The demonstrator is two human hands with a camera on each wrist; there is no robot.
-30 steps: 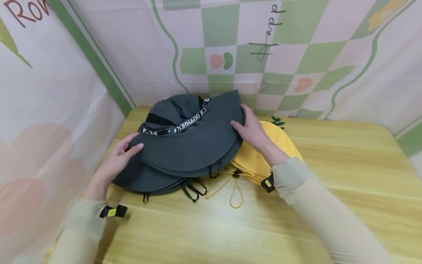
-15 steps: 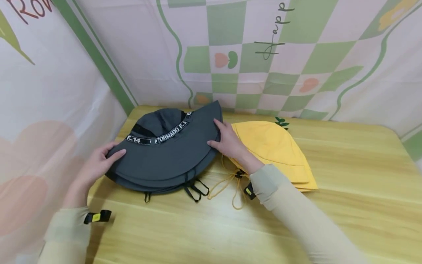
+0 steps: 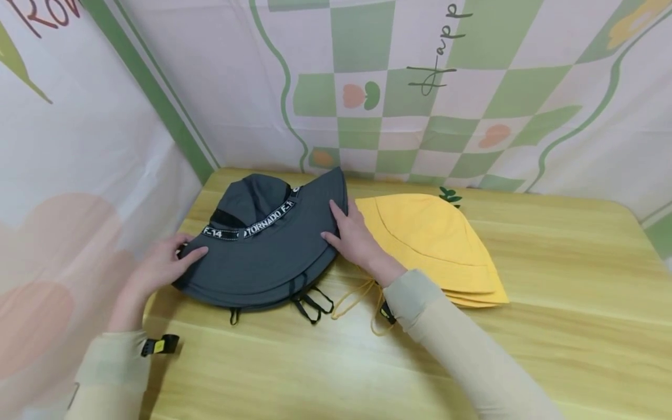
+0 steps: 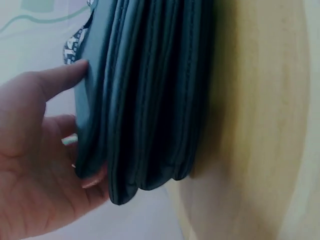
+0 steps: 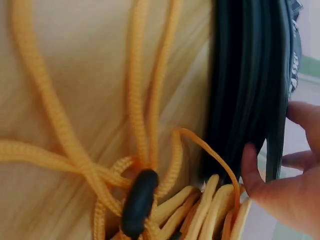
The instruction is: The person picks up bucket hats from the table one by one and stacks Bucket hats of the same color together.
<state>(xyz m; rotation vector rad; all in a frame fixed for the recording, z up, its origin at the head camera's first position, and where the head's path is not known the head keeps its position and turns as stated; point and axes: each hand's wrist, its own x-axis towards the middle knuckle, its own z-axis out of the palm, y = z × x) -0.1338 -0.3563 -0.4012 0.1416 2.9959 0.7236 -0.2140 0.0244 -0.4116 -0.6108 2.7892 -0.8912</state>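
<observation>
A dark grey bucket hat (image 3: 262, 256) with a lettered band lies on top of a stack of matching hats on the table. My left hand (image 3: 160, 265) holds its brim at the left edge, thumb on top. In the left wrist view, several stacked brims (image 4: 150, 100) stand beside the left hand (image 4: 45, 150). At the right edge, my right hand (image 3: 357, 236) pinches the brim. The right wrist view shows the right hand (image 5: 285, 185) with the top brim (image 5: 276, 125) between thumb and fingers. Black straps (image 3: 312, 306) hang out at the front of the stack.
A stack of yellow hats (image 3: 436, 239) lies to the right, behind my right forearm. Its yellow cords (image 5: 65, 130) and black cord stopper (image 5: 140, 202) spread over the wooden table (image 3: 294, 373). A small green plant (image 3: 450, 195) shows behind it, before the printed backdrop (image 3: 362, 35).
Both hands have moved left and down with the top grey hat, bringing it level over the stack below. In the last half second it has shifted only slightly, and the right hand moved a little left.
</observation>
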